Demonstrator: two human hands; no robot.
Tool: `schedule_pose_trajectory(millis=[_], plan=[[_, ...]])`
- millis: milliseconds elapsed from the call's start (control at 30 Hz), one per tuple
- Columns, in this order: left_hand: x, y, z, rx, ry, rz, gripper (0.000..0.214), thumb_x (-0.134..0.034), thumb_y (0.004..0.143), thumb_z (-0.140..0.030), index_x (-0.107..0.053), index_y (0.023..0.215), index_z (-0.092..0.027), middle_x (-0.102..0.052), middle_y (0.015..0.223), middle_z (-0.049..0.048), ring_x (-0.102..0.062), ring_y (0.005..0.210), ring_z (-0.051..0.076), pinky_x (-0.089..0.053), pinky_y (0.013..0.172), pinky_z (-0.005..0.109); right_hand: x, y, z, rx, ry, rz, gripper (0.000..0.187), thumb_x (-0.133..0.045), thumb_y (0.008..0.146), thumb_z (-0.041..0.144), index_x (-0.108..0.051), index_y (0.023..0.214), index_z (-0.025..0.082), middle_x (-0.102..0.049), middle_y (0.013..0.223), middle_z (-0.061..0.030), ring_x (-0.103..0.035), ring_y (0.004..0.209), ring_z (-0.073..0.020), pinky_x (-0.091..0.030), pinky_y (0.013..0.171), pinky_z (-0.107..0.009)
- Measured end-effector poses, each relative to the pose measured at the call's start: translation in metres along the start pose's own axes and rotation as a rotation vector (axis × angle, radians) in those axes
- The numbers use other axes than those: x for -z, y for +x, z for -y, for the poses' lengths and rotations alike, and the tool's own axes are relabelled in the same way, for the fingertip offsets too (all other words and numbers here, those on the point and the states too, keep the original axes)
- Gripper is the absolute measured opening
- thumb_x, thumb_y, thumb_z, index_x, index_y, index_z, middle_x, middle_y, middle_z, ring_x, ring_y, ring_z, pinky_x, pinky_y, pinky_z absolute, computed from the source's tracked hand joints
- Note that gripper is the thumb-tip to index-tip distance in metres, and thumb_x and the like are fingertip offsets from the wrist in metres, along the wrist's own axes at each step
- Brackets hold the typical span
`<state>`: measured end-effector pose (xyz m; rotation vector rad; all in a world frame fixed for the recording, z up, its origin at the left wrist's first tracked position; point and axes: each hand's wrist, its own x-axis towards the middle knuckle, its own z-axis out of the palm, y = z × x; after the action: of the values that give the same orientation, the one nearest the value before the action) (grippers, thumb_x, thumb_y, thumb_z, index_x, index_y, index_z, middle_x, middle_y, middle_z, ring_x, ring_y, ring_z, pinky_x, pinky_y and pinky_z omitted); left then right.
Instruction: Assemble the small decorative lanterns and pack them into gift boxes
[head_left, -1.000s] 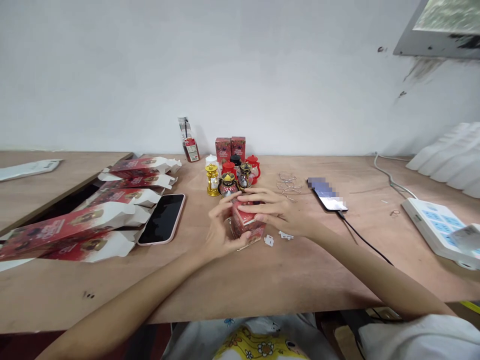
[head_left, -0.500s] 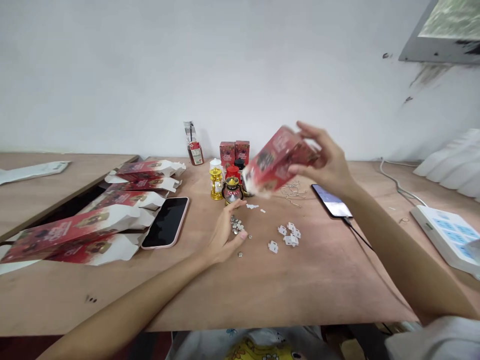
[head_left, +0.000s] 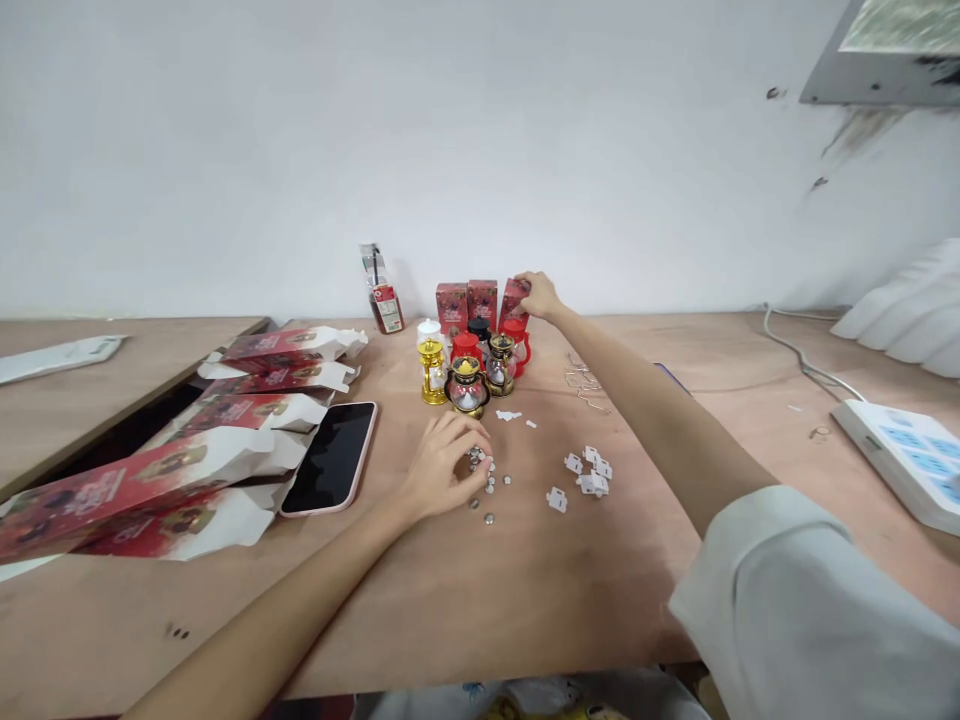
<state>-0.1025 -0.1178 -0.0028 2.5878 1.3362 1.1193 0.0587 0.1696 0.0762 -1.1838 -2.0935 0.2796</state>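
My right hand [head_left: 541, 297] reaches to the back of the table and grips a red printed box [head_left: 514, 299] by its top. That box stands just right of two like boxes [head_left: 482, 300] near the wall. In front of them is a cluster of small lanterns: a gold one [head_left: 432, 372], a bronze one with a yellow top [head_left: 467, 385], and several in red, black and white. My left hand [head_left: 448, 462] rests over a pile of button cells [head_left: 490, 487], thumb and forefinger curled together at it. Whether a cell is between those fingertips cannot be made out.
Flattened red cartons [head_left: 150, 480] lie at left beside a phone [head_left: 330, 458]. White plastic pieces [head_left: 592, 483] and metal wire hooks [head_left: 585, 385] are scattered right of centre. A bottle [head_left: 385, 300] stands by the wall. A power strip [head_left: 904, 460] sits far right.
My right hand has carried the red box away from me, down to the row at the back. My left hand has drawn its fingers in over the button cells.
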Motion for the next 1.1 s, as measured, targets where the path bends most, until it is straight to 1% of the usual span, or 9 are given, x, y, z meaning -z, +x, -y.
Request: schedule_pose_trajectory(millis=[200,300,433,500,600,700,833,967,1100], plan=[[-0.007,-0.003,-0.004,-0.039,0.026,0.040,0.007,-0.053,0.078,-0.022,-0.059,0.079,-0.019,-0.063,0.092,0.0036,-0.054,0.088,0.019,-0.035,0.075,0.034,-0.004,-0.007,0.021,-0.024,-0.018,-0.059,0.065,-0.053,0.069,0.007,-0.040,0.133,0.004,-0.037,0.138,-0.0207,-0.040,0.124,-0.0274,-0.034,0.105,-0.042],[-0.010,-0.003,-0.008,-0.107,0.023,0.092,0.008,-0.053,0.079,-0.023,-0.060,0.080,-0.020,-0.064,0.092,0.0034,-0.054,0.091,0.019,-0.036,0.079,0.034,0.015,-0.031,0.055,0.262,-0.087,-0.159,0.047,-0.041,0.076,0.006,-0.050,0.122,0.014,-0.048,0.130,-0.0115,-0.042,0.121,-0.0229,-0.033,0.104,-0.039],[-0.010,-0.002,-0.009,-0.131,0.064,0.115,0.011,-0.049,0.082,-0.022,-0.060,0.079,-0.020,-0.064,0.091,0.0038,-0.055,0.092,0.018,-0.035,0.082,0.035,0.038,-0.079,0.113,0.766,-0.318,0.275,0.035,-0.043,0.078,0.010,-0.057,0.109,0.021,-0.062,0.110,-0.0062,-0.052,0.104,-0.0232,-0.040,0.091,-0.039],[-0.010,-0.002,-0.007,-0.104,0.093,0.094,0.013,-0.048,0.083,-0.021,-0.060,0.078,-0.020,-0.064,0.089,0.0036,-0.054,0.088,0.018,-0.034,0.079,0.034,0.039,-0.100,0.134,0.859,-0.506,0.383,0.032,-0.052,0.079,0.021,-0.058,0.111,0.018,-0.060,0.114,-0.0111,-0.053,0.102,-0.0278,-0.044,0.080,-0.039],[-0.011,-0.002,-0.004,-0.090,0.128,0.071,0.014,-0.047,0.084,-0.021,-0.059,0.076,-0.019,-0.064,0.087,0.0032,-0.053,0.083,0.017,-0.033,0.073,0.033,0.028,-0.120,0.148,0.886,-0.688,0.487,0.042,-0.057,0.079,0.029,-0.053,0.120,0.018,-0.059,0.119,-0.0132,-0.058,0.092,-0.0270,-0.045,0.068,-0.035],[-0.013,-0.003,-0.002,-0.109,0.144,0.058,0.012,-0.048,0.083,-0.019,-0.058,0.076,-0.019,-0.064,0.087,0.0029,-0.053,0.082,0.017,-0.032,0.071,0.033,0.012,-0.129,0.150,0.854,-0.749,0.506,0.043,-0.059,0.077,0.019,-0.055,0.120,0.015,-0.062,0.114,-0.0149,-0.059,0.092,-0.0287,-0.045,0.064,-0.034],[-0.015,-0.004,-0.001,-0.123,0.158,0.037,0.011,-0.048,0.083,-0.020,-0.058,0.079,-0.019,-0.065,0.086,0.0034,-0.052,0.081,0.018,-0.032,0.070,0.033,0.000,-0.142,0.153,0.808,-0.753,0.468,0.027,-0.045,0.083,0.006,-0.065,0.101,0.011,-0.063,0.107,-0.0165,-0.060,0.092,-0.0259,-0.045,0.066,-0.032],[-0.013,-0.004,-0.002,-0.120,0.147,0.013,0.011,-0.048,0.083,-0.020,-0.059,0.081,-0.019,-0.065,0.085,0.0035,-0.052,0.079,0.018,-0.032,0.071,0.033,0.024,-0.161,0.148,0.767,-0.745,0.433,0.029,-0.038,0.086,0.003,-0.066,0.089,0.007,-0.063,0.101,-0.0193,-0.060,0.090,-0.0281,-0.044,0.064,-0.034],[-0.009,-0.003,-0.007,-0.117,0.073,0.151,0.019,-0.056,0.079,-0.030,-0.059,0.094,-0.019,-0.063,0.095,0.0048,-0.052,0.090,0.020,-0.034,0.079,0.034,0.064,-0.178,0.112,0.607,-0.590,0.227,0.028,-0.050,0.083,0.011,-0.053,0.111,0.011,-0.057,0.110,-0.0170,-0.059,0.087,-0.0254,-0.044,0.064,-0.033]])
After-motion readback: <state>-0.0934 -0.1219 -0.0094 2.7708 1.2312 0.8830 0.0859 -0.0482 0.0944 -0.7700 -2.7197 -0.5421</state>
